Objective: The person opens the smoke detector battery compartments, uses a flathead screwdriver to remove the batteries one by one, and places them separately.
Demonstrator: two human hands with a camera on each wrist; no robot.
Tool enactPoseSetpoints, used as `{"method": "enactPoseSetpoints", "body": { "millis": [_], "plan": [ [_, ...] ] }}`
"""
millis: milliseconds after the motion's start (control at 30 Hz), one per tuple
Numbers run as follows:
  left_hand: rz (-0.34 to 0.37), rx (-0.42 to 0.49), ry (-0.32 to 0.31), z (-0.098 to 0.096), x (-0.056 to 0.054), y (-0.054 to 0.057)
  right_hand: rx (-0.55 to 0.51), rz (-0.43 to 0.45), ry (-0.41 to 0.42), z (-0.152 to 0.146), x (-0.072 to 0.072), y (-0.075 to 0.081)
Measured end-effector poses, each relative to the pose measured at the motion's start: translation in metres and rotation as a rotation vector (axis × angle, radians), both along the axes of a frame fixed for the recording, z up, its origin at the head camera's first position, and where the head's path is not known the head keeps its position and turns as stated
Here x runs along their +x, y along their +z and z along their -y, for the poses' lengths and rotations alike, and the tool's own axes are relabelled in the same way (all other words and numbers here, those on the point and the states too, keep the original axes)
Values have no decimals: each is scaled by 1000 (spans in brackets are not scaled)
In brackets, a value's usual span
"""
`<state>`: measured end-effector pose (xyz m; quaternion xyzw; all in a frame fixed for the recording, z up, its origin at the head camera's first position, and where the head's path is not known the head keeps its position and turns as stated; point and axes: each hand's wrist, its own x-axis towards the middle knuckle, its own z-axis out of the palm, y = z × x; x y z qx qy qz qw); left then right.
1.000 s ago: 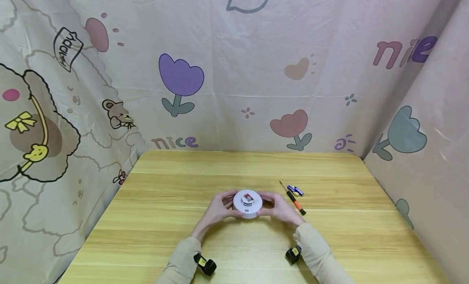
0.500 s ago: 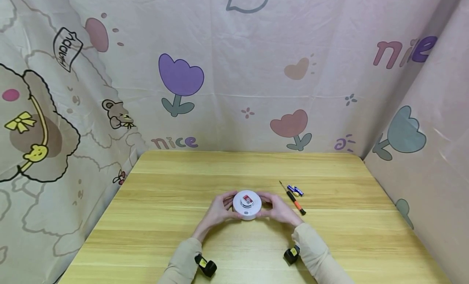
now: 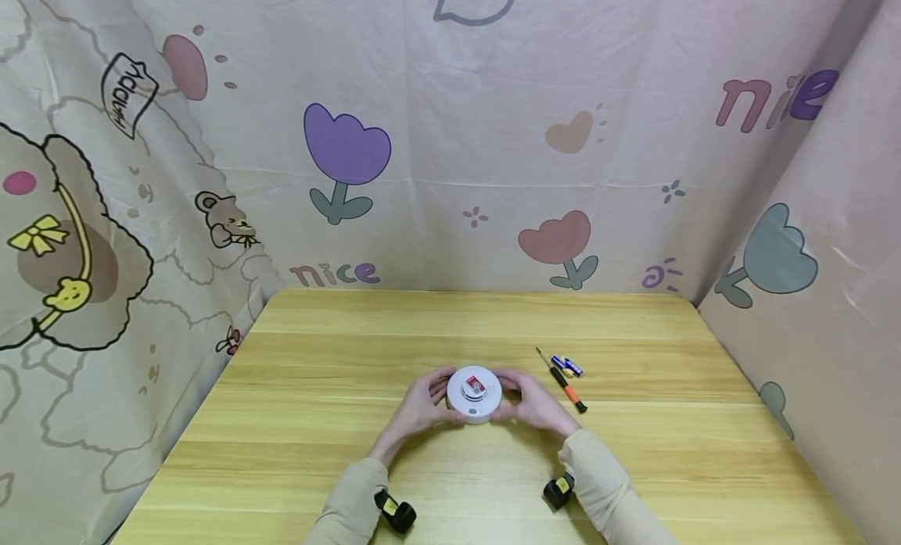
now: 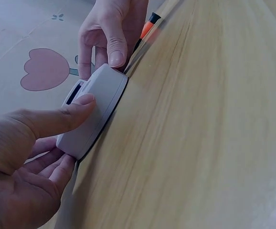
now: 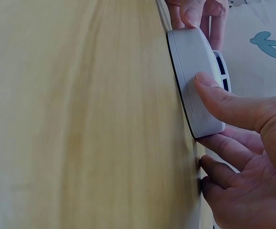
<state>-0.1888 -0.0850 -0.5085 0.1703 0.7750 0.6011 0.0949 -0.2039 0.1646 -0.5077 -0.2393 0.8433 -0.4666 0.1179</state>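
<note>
A round white smoke detector [image 3: 475, 404] with a red label and a raised vented middle lies face up on the wooden table, between both hands. From its left side my left hand [image 3: 418, 404] grips the rim, thumb at the front and fingers behind. My right hand [image 3: 531, 404] holds the opposite side in the same way. In the left wrist view the detector's side wall [image 4: 97, 102] shows a thin seam and a dark lower edge close to the tabletop. The left thumb [image 4: 64, 119] presses that wall, and in the right wrist view the right thumb [image 5: 233, 107] does likewise.
Right of the hands lies a screwdriver [image 3: 568, 389] with a black and orange handle. Beside its shaft are small blue batteries [image 3: 567, 365]. Black wrist cameras [image 3: 396, 511] hang at both sleeves. A patterned curtain [image 3: 450, 138] borders the table's back and sides.
The smoke detector has shifted very slightly left and toward the body, with both hands keeping their grip on it. The screwdriver and batteries have stayed where they were.
</note>
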Motion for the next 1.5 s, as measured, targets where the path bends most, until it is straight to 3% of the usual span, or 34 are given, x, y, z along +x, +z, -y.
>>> {"method": "enactPoseSetpoints", "body": {
  "millis": [167,633,833,1200,1500],
  "plan": [
    [-43,-27,-23,1,-1,-1,-7,9,6,0,1,1],
    [40,6,-14,4,0,-2,5,14,-27,-1,4,3],
    [38,9,-22,6,-1,0,4,13,-51,-3,7,6],
    [32,-62,46,17,-2,4,63,-16,-149,-16,12,13],
    [-26,-107,89,29,-5,8,138,-84,-220,-29,15,16]
  ]
}}
